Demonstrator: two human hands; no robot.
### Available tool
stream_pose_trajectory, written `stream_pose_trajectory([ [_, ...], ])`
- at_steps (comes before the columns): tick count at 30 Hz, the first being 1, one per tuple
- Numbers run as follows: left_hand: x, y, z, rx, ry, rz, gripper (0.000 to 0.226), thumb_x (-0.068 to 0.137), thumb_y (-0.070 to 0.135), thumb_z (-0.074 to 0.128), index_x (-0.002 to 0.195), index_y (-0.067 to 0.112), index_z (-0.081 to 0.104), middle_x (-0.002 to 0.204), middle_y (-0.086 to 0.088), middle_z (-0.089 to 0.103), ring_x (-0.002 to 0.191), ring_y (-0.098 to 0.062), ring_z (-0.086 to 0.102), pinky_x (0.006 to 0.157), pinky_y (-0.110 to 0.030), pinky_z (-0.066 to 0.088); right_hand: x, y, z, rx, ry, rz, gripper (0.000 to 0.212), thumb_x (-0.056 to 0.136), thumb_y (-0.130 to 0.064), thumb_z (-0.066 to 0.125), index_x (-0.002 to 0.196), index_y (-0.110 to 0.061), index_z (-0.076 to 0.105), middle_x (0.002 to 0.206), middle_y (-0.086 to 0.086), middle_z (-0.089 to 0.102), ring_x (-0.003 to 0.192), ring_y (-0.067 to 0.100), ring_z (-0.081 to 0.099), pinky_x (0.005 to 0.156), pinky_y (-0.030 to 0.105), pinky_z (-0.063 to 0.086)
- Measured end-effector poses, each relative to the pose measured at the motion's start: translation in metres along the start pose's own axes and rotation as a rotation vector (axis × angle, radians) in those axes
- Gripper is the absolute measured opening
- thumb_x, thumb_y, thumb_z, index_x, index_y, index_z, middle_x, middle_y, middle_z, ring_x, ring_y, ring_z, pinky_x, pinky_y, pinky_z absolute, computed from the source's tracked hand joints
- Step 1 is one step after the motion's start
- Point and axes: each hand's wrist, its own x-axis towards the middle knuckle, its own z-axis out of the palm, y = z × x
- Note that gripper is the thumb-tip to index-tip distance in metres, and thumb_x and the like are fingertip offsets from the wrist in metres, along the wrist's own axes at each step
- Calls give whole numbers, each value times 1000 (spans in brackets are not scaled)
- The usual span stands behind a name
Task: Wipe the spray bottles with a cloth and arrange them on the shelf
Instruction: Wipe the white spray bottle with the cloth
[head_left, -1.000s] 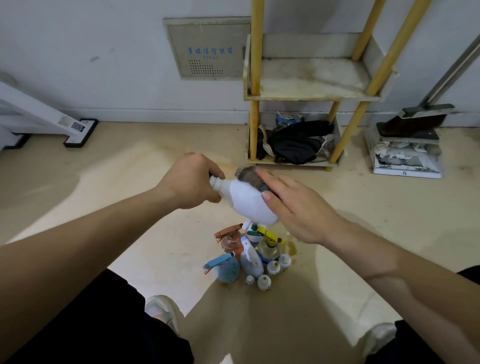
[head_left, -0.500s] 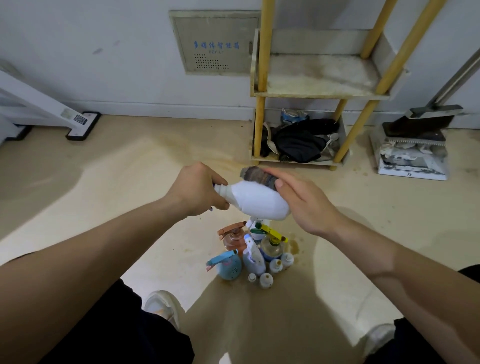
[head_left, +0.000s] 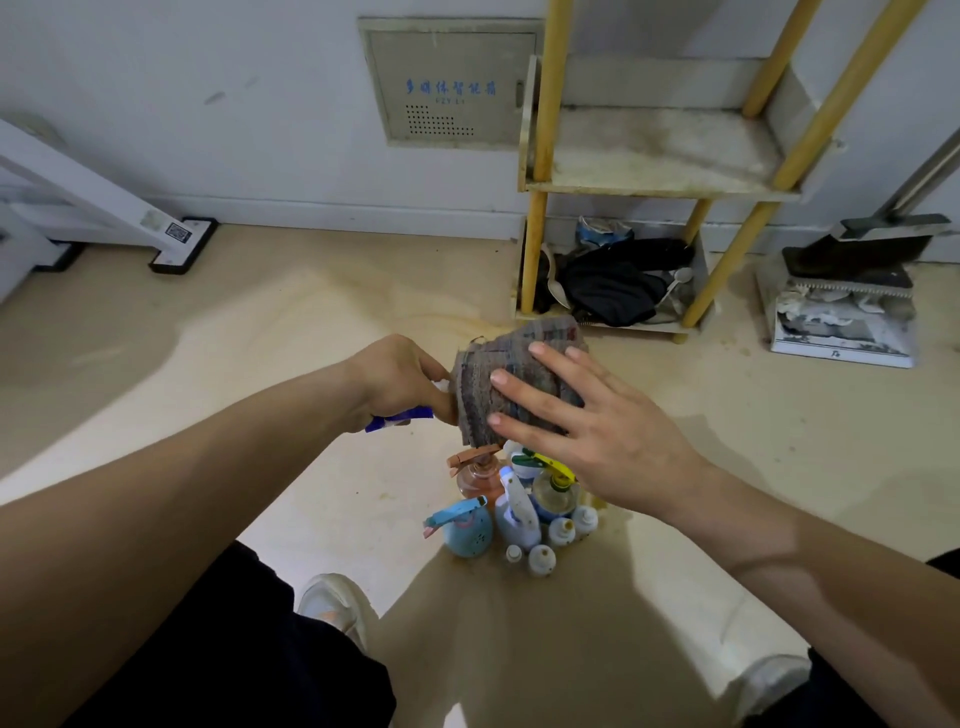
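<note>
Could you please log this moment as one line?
step: wiping | left hand: holds spray bottle | right hand: presses cloth on it | other bottles: floor

Rough woven cloth (head_left: 511, 387), glossy plastic bottles (head_left: 511, 512), stained matt shelf (head_left: 660, 156)

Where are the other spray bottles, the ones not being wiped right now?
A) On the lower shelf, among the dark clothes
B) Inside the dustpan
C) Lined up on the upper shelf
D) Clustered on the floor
D: the spray bottles stand bunched together on the floor, in front of the shelf.
</note>
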Motion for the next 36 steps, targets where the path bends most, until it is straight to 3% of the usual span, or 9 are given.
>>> stream_pose_trajectory([
  [4,-6,4,3,51,17,86,28,79,19,84,106,13,79,86,-3,72,72,-16,52,58,-24,47,7,-4,-6,81,-8,108,60,88,-27,63,146,-31,47,159,7,37,142,41,36,119,54,27],
  [7,-11,6,9,68,68,130,30,76,23,86,104,15,80,74,2,68,67,-14,51,54,-23,42,13,5,-11,228,-57,260,50,99,-39,44,149,-33,42,154,3,42,139,31,39,116,49,32],
  [13,-18,3,11,27,56,126,28,70,29,91,95,21,82,87,2,75,77,-16,59,60,-24,47,-2,30,-5,1106,-41,816,48,100,-47,32,143,-36,50,139,-11,56,128,10,51,108,47,42],
  [16,-19,3,10,10,60,98,30,71,31,89,98,19,81,87,2,74,78,-18,58,62,-27,49,-5,22,-4,999,8,766,51,101,-45,31,149,-31,43,149,-9,48,135,12,45,112,47,39],
  [19,-18,3,5,-55,70,47,32,72,28,89,99,13,80,94,-4,74,80,-21,59,73,-37,59,-2,10,-3,562,11,522,52,103,-38,33,154,-27,36,161,-5,33,147,24,33,113,51,40],
  [25,-20,5,10,-114,29,37,21,80,17,83,99,8,80,104,-20,72,76,-25,57,81,-46,60,9,-5,2,111,32,152,72,85,-13,72,150,-22,42,158,3,39,145,39,35,120,52,28],
  [28,-22,9,14,-81,36,77,10,82,16,82,90,11,80,87,-17,74,68,-22,54,67,-35,59,18,-6,-8,156,30,173,52,95,-27,59,146,-24,49,154,3,45,140,34,41,118,49,31],
  [31,-25,12,15,-42,69,112,21,73,25,89,89,15,80,59,8,65,52,-10,46,43,-14,39,22,7,-16,359,-17,398,47,103,-40,35,144,-24,51,145,0,54,133,24,47,113,42,36],
  [36,-25,2,13,-29,94,76,33,71,29,90,100,16,81,85,1,73,71,-15,53,56,-23,43,6,23,-6,929,-14,784,42,107,-36,32,138,-25,57,131,-5,64,119,14,58,99,37,47],
])
